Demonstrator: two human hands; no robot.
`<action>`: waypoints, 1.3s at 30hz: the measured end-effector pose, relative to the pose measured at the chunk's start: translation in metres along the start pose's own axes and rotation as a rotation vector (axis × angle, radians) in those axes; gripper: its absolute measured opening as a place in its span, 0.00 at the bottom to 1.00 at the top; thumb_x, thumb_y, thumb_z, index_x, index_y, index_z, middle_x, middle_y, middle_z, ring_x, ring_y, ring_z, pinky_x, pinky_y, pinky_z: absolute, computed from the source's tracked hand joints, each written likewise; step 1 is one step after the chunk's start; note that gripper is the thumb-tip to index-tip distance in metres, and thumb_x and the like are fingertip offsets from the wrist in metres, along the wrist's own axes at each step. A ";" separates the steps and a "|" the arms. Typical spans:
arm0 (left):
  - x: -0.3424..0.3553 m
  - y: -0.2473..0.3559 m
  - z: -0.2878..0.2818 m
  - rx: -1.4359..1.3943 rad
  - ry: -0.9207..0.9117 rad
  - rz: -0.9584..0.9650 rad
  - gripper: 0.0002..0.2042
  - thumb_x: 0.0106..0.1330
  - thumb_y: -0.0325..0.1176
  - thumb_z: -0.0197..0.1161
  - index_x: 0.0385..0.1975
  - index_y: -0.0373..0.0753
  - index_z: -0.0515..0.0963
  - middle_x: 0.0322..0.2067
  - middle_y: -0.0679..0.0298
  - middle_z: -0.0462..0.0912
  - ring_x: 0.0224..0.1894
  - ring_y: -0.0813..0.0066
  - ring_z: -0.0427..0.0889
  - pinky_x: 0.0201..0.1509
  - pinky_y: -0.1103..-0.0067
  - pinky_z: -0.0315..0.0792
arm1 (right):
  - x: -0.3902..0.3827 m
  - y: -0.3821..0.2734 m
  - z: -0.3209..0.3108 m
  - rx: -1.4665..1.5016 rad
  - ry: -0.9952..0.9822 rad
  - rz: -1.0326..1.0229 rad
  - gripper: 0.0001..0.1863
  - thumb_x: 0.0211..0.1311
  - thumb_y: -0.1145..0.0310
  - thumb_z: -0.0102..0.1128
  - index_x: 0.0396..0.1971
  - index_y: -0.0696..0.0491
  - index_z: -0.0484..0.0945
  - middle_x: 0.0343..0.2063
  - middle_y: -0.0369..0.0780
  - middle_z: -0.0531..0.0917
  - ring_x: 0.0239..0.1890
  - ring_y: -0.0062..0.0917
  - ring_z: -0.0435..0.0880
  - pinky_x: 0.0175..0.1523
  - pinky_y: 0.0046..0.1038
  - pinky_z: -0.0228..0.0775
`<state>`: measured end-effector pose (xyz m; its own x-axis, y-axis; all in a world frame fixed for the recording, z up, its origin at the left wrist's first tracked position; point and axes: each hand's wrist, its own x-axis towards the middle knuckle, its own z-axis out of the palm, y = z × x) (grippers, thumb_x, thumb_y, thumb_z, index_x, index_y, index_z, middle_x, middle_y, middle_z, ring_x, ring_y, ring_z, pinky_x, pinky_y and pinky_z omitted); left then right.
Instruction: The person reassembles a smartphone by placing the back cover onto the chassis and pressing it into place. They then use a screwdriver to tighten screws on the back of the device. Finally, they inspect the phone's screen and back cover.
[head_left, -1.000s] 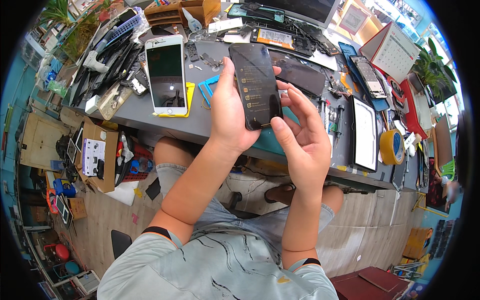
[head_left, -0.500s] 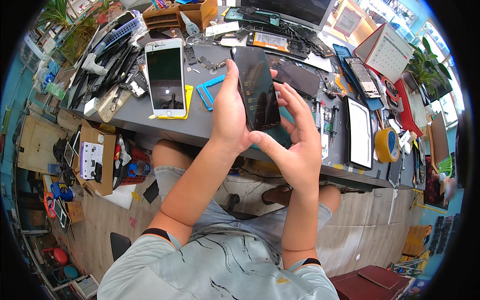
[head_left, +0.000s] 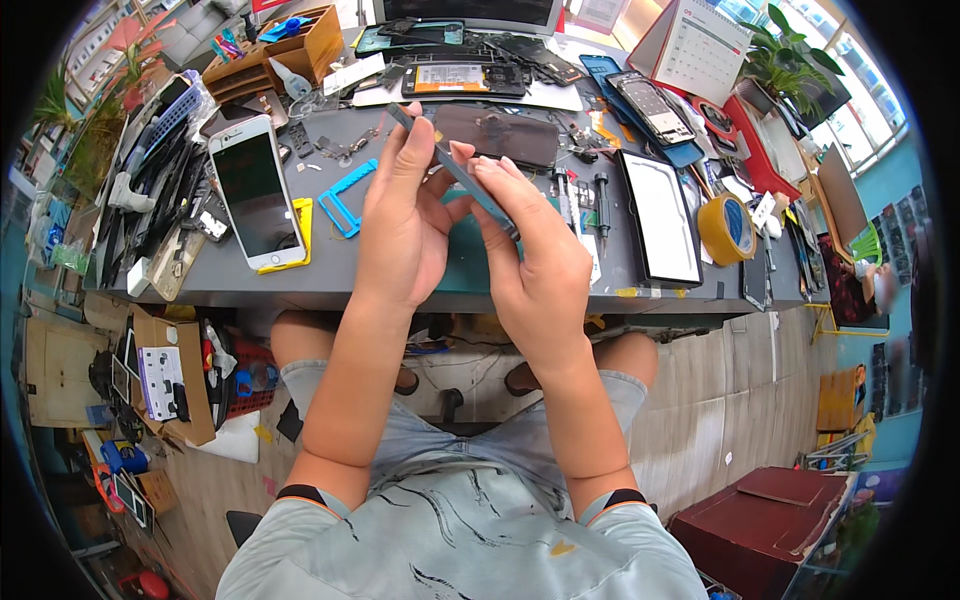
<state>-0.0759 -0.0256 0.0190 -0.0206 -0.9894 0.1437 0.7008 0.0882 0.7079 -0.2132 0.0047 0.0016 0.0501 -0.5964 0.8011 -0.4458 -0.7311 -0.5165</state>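
I hold a dark smartphone (head_left: 452, 165) edge-on between both hands, above the front of a grey workbench (head_left: 330, 275). My left hand (head_left: 403, 215) grips its left side, fingers reaching up to the top end. My right hand (head_left: 535, 255) clasps it from the right, fingertips pressed on its thin edge. On the bench to the left lies a white smartphone (head_left: 255, 190) face up on a yellow frame. A blue plastic frame (head_left: 345, 190) sits between that phone and my left hand.
The bench holds a black tablet-like screen (head_left: 660, 215), a roll of yellow tape (head_left: 725, 228), opened phones (head_left: 460, 80), small tools (head_left: 602, 195) and a desk calendar (head_left: 695, 40). Cardboard boxes (head_left: 165, 375) stand on the floor at left, a dark red box (head_left: 765, 525) at lower right.
The dark phone, earlier face up showing its screen, has turned edge-on to me. My right hand has closed in from beside it onto its edge.
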 end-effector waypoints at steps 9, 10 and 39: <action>0.005 -0.006 -0.010 -0.077 -0.026 -0.023 0.25 0.86 0.57 0.46 0.62 0.39 0.73 0.50 0.51 0.86 0.58 0.51 0.86 0.65 0.54 0.81 | -0.005 -0.006 -0.004 -0.112 -0.101 -0.058 0.26 0.61 0.86 0.68 0.61 0.61 0.81 0.59 0.52 0.86 0.62 0.48 0.86 0.65 0.43 0.79; 0.005 -0.005 -0.011 -0.096 -0.012 -0.028 0.26 0.86 0.57 0.45 0.62 0.40 0.73 0.50 0.50 0.85 0.58 0.49 0.86 0.65 0.52 0.81 | -0.006 -0.005 -0.005 -0.105 -0.099 -0.084 0.26 0.61 0.85 0.68 0.61 0.61 0.81 0.59 0.52 0.86 0.62 0.48 0.86 0.65 0.43 0.80; 0.006 0.004 -0.014 -0.192 -0.083 -0.046 0.31 0.83 0.45 0.42 0.73 0.24 0.64 0.73 0.34 0.67 0.76 0.43 0.70 0.73 0.54 0.77 | -0.258 0.038 0.061 0.523 -1.289 0.159 0.22 0.74 0.49 0.64 0.52 0.53 0.81 0.53 0.43 0.81 0.55 0.44 0.84 0.58 0.45 0.77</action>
<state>-0.0632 -0.0325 0.0128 -0.1090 -0.9782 0.1767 0.8207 0.0118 0.5712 -0.1884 0.1107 -0.2428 0.9341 -0.3555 0.0331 -0.1578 -0.4944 -0.8548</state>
